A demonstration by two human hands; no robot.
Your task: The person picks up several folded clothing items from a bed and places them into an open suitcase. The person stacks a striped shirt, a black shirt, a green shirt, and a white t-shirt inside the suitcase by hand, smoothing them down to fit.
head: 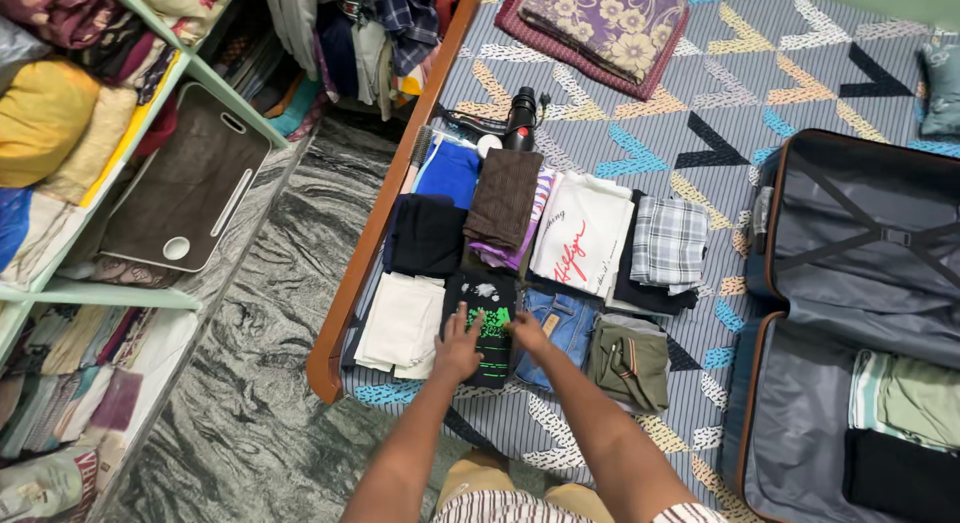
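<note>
A bed (830, 73) with a grey sheet patterned in coloured chevrons fills most of the view, its wooden side rail (385, 208) running along a marbled grey floor (270, 313); beyond the floor stand green shelves (215, 88) stuffed with folded cloth, a brown lap tray (185, 188) leaning against them. At the right an open suitcase (850, 283) lies on the bed, its lower half already holding a pale green folded garment (915, 398) and a black one (900, 478). A purple floral cushion (600, 23) rests at the head end.

Near the rail, folded clothes lie in rows — a white printed shirt (582, 233), a grey checked shirt (668, 243), a brown folded cloth (503, 198), a blue garment (450, 173), a black garment (425, 238), a cream folded piece (400, 323), blue jeans (562, 323) and an olive pouch (630, 363); a black bottle (520, 118) stands just beyond them.

The black folded shirt with green print (485, 328) sits at the near edge of the bed, between the cream piece and the jeans; both hands are on it — the left hand (458, 348) lies flat with fingers spread on its left part, not clenched; the right hand (527, 333) presses at its right edge, fingers bent, though whether it pinches the cloth I cannot tell.
</note>
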